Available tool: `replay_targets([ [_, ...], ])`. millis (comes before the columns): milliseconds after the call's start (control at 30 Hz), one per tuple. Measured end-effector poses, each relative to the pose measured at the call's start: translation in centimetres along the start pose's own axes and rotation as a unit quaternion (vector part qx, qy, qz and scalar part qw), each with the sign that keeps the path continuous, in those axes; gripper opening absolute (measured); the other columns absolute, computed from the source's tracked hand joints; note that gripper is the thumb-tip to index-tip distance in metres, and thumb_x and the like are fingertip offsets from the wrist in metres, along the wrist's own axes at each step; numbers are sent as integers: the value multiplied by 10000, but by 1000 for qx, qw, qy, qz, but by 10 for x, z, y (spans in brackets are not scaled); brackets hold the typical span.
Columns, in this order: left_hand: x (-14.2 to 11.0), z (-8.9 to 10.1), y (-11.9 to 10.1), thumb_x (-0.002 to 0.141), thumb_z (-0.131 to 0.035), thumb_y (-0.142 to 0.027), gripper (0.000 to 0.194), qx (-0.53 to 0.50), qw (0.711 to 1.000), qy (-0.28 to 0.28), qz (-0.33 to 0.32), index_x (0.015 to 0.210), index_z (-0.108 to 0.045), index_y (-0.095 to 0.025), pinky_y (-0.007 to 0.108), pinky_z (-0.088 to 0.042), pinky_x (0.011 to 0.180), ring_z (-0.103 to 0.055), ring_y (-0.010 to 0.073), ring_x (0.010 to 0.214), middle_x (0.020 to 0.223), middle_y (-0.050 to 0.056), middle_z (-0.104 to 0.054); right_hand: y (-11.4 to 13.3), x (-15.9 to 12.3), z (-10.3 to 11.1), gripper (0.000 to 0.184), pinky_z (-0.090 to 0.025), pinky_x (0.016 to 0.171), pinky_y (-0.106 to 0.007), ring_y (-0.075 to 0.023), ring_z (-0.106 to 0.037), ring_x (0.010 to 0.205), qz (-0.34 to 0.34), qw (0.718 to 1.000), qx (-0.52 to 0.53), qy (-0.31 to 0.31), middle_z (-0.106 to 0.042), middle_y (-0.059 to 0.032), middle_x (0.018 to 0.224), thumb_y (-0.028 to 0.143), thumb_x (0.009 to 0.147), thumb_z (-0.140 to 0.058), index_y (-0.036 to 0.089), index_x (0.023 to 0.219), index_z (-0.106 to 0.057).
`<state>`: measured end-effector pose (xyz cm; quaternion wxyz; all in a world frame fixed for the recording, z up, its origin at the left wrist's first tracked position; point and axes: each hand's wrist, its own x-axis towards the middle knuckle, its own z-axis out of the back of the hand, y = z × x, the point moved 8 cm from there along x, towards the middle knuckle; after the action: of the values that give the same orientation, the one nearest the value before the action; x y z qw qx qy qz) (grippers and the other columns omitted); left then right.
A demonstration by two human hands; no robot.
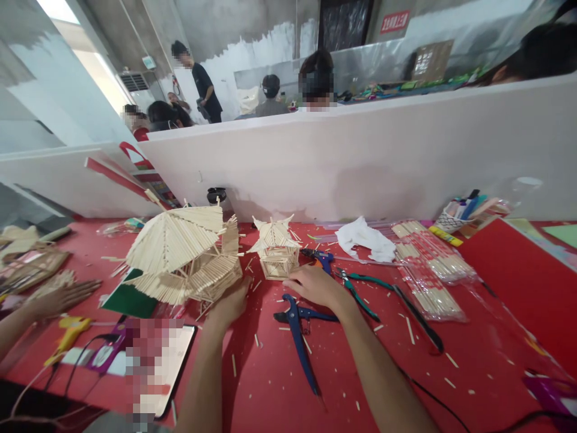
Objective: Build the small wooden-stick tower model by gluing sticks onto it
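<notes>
My left hand [232,305] is at the right lower side of a large stick pavilion model [180,240], closed on its base edge with the fingers partly hidden. The model has a broad sloping roof of pale sticks and a railed walkway. To its right stands a smaller stick pavilion [273,246] with upturned roof corners. My right hand [315,285] reaches to the small one's lower right corner, its fingers bent against the base. Blue-handled cutters [295,337] lie just below that hand. A blue glue gun [321,258] and green-handled pliers [360,291] are beyond it.
Stick bundles in plastic [428,270], a white cloth [366,239] and a red board [523,288] lie to the right. At left are a yellow glue gun [72,334], a power strip, a tablet [166,373] and another person's hand [67,294]. A white partition [315,162] stands behind.
</notes>
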<state>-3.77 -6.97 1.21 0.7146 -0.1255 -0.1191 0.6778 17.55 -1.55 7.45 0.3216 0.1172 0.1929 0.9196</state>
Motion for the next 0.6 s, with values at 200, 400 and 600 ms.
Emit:
replay_targets([
  [200,1,22,-27,789,-513,-97,298,-121,992,4,-45,1053,-572,-222,330,-487,873,-629,200,901,952,38,-661,7,2,-7,327,-421,721,-277,-221,-692,804,-8,999,38,21,-752,-93,839,338,1002,-532,181,805,-740],
  [400,0,56,-58,909,-606,-291,123,-341,932,-87,-90,989,-560,-210,299,-511,847,-631,157,885,945,24,-636,26,7,-15,192,-431,729,-246,-175,-658,820,31,977,208,25,-749,-48,964,313,913,-682,213,1073,-719],
  [600,-1,56,-60,860,-700,-377,227,-416,897,-130,-68,911,-572,-197,298,-544,800,-652,151,826,897,22,-653,29,6,-3,199,-419,694,-238,-153,-640,744,44,966,255,-8,-756,-27,844,288,964,-599,190,931,-768],
])
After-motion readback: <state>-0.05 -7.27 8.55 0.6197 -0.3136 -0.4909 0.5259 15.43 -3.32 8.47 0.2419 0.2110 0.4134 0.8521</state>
